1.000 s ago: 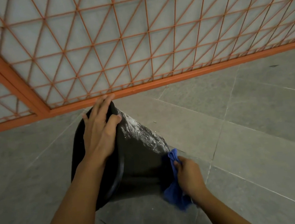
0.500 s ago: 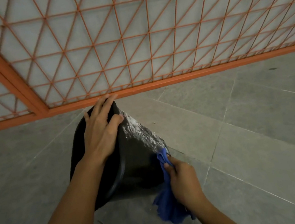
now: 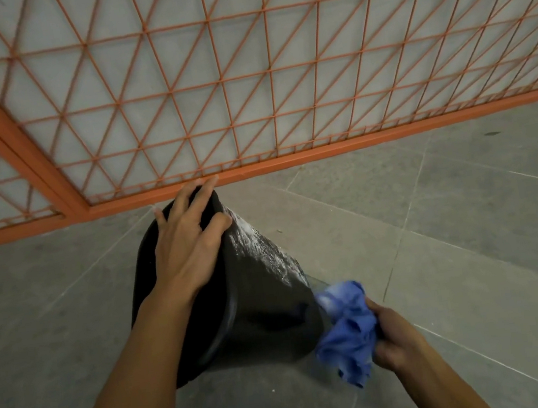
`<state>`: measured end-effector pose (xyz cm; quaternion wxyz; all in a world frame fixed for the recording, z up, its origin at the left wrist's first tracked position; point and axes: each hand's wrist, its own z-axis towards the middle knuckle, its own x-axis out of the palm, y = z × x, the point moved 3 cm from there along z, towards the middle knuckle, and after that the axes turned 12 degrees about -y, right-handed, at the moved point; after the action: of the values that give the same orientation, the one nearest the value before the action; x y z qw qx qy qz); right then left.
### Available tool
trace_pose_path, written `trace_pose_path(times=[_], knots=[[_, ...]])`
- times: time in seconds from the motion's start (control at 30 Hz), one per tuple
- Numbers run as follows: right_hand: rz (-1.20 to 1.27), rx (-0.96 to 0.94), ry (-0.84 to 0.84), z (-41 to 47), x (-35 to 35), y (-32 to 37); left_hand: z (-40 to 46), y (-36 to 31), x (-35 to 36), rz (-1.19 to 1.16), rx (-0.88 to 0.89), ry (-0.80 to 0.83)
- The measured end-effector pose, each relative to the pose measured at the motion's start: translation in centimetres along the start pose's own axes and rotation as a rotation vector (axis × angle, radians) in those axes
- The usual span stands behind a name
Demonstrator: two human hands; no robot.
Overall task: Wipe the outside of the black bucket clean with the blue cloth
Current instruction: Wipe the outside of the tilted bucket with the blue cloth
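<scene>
The black bucket point(image 3: 262, 312) lies tilted on the grey floor, its rim toward the left. White dust streaks the upper right of its outer wall. My left hand point(image 3: 190, 246) grips the bucket's rim from above, fingers spread over the edge and thumb on the outer wall. My right hand point(image 3: 395, 336) holds the bunched blue cloth point(image 3: 347, 327) at the lower right end of the bucket. The cloth's top edge touches the wall near the bucket's base.
An orange metal mesh fence point(image 3: 246, 103) with a thick bottom rail point(image 3: 322, 153) runs close behind the bucket. Grey floor tiles point(image 3: 454, 229) spread to the right and left.
My right hand has moved with the cloth to the right and slightly down along the bucket's lower end. My left hand keeps its hold on the rim.
</scene>
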<state>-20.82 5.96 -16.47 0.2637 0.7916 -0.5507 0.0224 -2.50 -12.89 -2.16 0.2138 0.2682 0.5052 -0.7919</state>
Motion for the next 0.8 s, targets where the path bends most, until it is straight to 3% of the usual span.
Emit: trace_pose_path(times=[0.07,0.13,0.2,0.4,0.57,0.6,0.67,0.8], knots=[[0.051,0.166,0.090,-0.4,-0.9,-0.4,0.0,-0.1,-0.1,0.007,-0.011,-0.002],[0.057,0.204,0.228,-1.0,-1.5,-0.1,0.0,0.0,-0.2,-0.004,-0.029,-0.004],[0.119,0.122,0.326,-1.7,-1.8,0.8,0.0,0.3,-0.3,-0.021,-0.044,-0.008],[0.113,-0.033,0.336,-2.1,-1.5,0.7,0.1,0.4,-0.4,-0.042,-0.019,-0.027],[0.179,-0.059,0.577,-3.6,0.3,0.5,-0.1,0.4,-0.4,-0.063,-0.017,-0.041],[0.139,-0.059,0.565,-3.9,0.6,0.3,-0.1,0.5,-0.4,-0.065,-0.018,-0.043],[0.001,-0.144,0.304,-3.1,0.4,0.1,-0.1,0.6,-0.4,-0.063,-0.016,-0.050],[-0.148,-0.548,-0.091,-3.0,1.1,1.5,-0.1,0.4,-0.3,-0.054,-0.009,-0.065]])
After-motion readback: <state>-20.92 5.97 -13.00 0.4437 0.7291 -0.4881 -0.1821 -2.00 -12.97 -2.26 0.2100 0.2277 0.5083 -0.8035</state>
